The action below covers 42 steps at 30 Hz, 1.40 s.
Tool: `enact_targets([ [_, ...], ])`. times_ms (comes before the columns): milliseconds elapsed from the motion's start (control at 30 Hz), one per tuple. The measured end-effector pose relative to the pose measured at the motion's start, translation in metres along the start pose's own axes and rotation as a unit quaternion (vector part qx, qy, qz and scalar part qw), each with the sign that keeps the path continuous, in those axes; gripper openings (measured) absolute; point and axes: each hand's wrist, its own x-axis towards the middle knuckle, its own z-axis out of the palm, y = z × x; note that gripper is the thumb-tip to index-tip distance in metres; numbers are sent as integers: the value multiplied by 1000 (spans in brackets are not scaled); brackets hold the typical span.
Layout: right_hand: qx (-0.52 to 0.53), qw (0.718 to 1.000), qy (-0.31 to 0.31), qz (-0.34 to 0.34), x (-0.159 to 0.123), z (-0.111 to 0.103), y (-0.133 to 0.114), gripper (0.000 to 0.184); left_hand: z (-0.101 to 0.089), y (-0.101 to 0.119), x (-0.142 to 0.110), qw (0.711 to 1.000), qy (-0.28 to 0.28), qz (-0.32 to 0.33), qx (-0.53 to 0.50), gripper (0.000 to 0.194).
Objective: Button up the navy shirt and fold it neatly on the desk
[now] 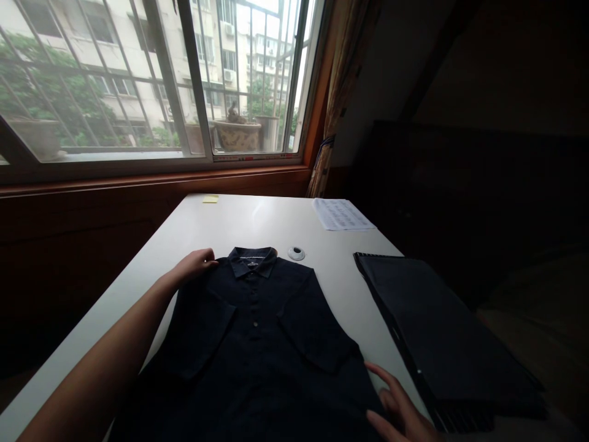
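Observation:
A dark navy collared shirt (257,350) lies front up on the white table, its short sleeves laid inward across the front and its lower part cut off by the frame. My left hand (200,264) is closed at the shirt's left shoulder, fingertips pinching the cloth beside the collar (253,264). At the shirt's lower right edge is my right hand (398,405). Its thumb rests on the fabric and its index finger reaches the side edge, with a gap between them.
The white table (161,236) carries a black folded stack (442,319) at right. Beyond the collar is a round cable-hole cover (297,253). Printed papers (343,215) and a yellow sticky note (210,199) lie at the far edge. A barred window (248,80) is behind.

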Motion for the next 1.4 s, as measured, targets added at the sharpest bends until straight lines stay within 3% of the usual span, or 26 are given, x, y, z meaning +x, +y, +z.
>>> enact_targets([
  [167,58,998,-13,19,21,9,-2,57,-2,-6,-2,1000,21,-18,15,27],
  [367,94,995,-13,18,62,11,-33,53,-15,-23,-5,996,52,-63,45,26],
  [700,56,996,-50,-43,166,10,-79,50,-44,-75,-16,975,98,-175,93,32],
  [900,-15,996,-40,-79,233,19,-107,43,-58,-104,-37,958,125,-241,95,38],
  [1033,-28,995,-31,-85,263,27,-120,40,-63,-118,-50,950,139,-266,88,38],
  [1133,-32,996,-36,-78,268,24,-122,43,-66,-125,-57,947,141,-277,81,37],
  [1233,-35,995,-73,-62,252,8,-113,47,-68,-133,-60,948,139,-280,66,35],
  [1400,40,974,-221,10,194,-33,-79,53,-67,-150,-69,953,130,-275,10,28],
])
